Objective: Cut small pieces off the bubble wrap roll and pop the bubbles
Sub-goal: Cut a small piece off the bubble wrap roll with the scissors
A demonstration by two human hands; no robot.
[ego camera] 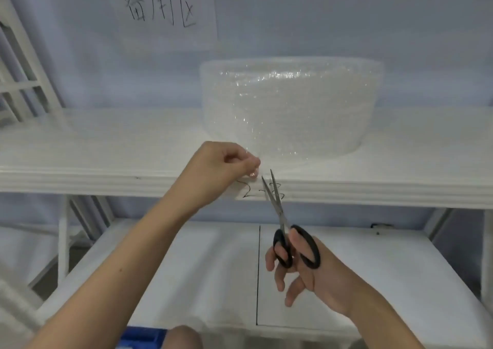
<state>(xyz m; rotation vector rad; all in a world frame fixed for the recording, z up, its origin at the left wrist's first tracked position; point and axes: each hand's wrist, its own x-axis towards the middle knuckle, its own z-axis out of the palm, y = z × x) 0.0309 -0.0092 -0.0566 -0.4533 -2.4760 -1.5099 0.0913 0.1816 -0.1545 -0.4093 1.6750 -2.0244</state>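
Note:
A large clear bubble wrap roll [290,105] stands on the upper white shelf [106,145], with its loose end trailing toward the shelf's front edge. My left hand [224,167] pinches that loose end at the edge. My right hand [301,266] holds black-handled scissors [282,217] below the shelf edge. The blades point up and are slightly apart, their tips just right of my left fingers and close to the wrap's end.
A paper sign with handwriting [162,4] hangs on the wall behind. A lower white shelf [186,268] lies beneath my arms. A blue bin [144,335] shows at the bottom edge. White rack frames [21,63] stand at the left.

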